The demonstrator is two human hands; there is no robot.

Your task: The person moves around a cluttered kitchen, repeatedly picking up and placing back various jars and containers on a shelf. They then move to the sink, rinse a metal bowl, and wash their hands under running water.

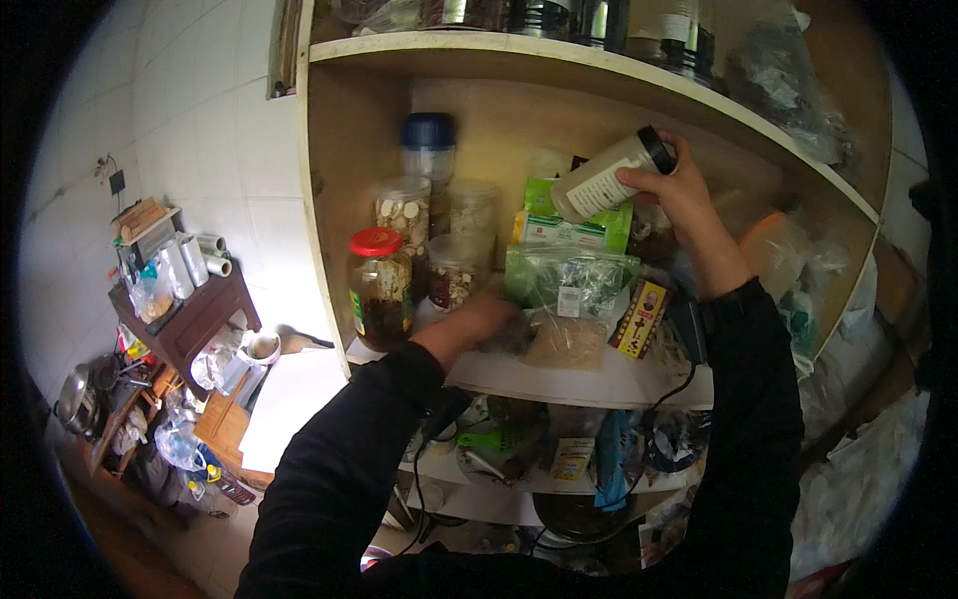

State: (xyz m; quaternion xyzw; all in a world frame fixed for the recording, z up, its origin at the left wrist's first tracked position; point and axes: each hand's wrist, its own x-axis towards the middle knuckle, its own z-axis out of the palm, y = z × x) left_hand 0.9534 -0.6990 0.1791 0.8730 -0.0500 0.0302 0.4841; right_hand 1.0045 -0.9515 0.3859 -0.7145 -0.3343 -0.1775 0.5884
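Note:
Tilted in the air before the cupboard's back wall is a clear jar [599, 183] with a black lid and a printed label. My right hand [677, 180] grips it near the lid. Lower and to the left, my left hand [483, 322] reaches over the shelf [479, 374]; its fingers are blurred, and whether they hold anything is unclear. Beside it stand a small jar of dried slices [451, 273] and a red-lidded glass jar [380, 292] with dark contents. A clear zip bag of grains [565, 341] lies right of the left hand, in front of green packets [539, 198].
A blue-lidded container [428, 146] and a tall jar of pale slices [403, 213] stand at the shelf's left. A yellow and dark box [641, 318] leans near a black cable [677, 389]. Plastic bags [808, 262] crowd the right. Lower shelves hold a blue packet [615, 457].

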